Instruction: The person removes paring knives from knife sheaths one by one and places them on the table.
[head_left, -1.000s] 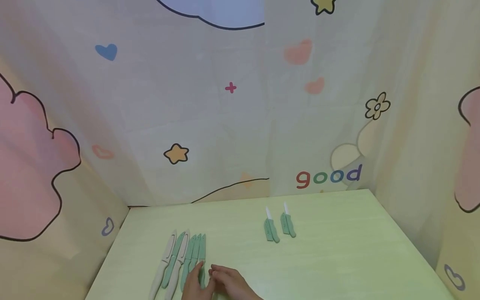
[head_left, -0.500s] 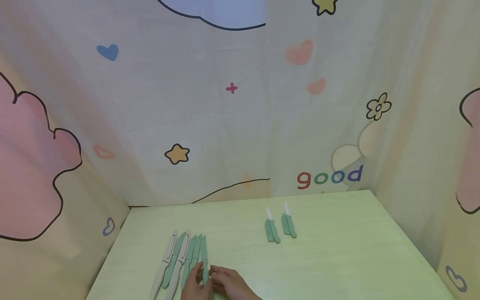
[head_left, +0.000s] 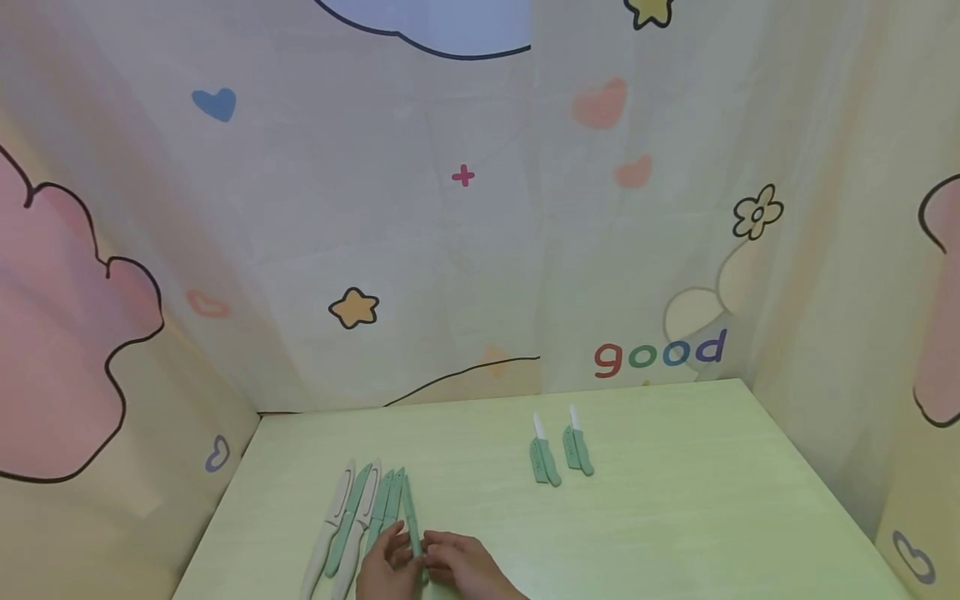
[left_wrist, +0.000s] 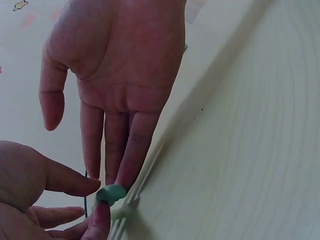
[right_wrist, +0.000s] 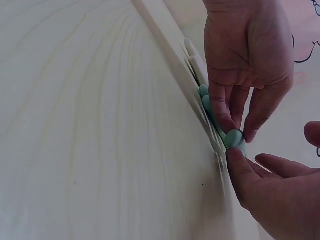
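In the head view, my left hand (head_left: 388,567) holds a slim green knife (head_left: 411,512) in a green sheath, at the right end of a row of sheathed knives. Thumb and fingers pinch its handle (right_wrist: 234,138) in the right wrist view. My right hand (head_left: 468,565) is close beside it; in the left wrist view its straight fingers (left_wrist: 140,135) touch the handle end, thumb held apart. Left of the held knife lie other green knives (head_left: 378,500) and two larger white knives (head_left: 324,537), side by side, blades pointing away. My left hand hides some of the handles.
Farther right on the pale green table (head_left: 675,517) lie two small knives (head_left: 545,454) with bare white blades, each with a flat green piece along its handle. A patterned cloth (head_left: 450,250) hangs behind the table and along both sides.
The held green knife has tilted: its handle end has swung right, while its tip stays near the neighbouring knife. My left hand has shifted slightly left; the right hand has barely moved.
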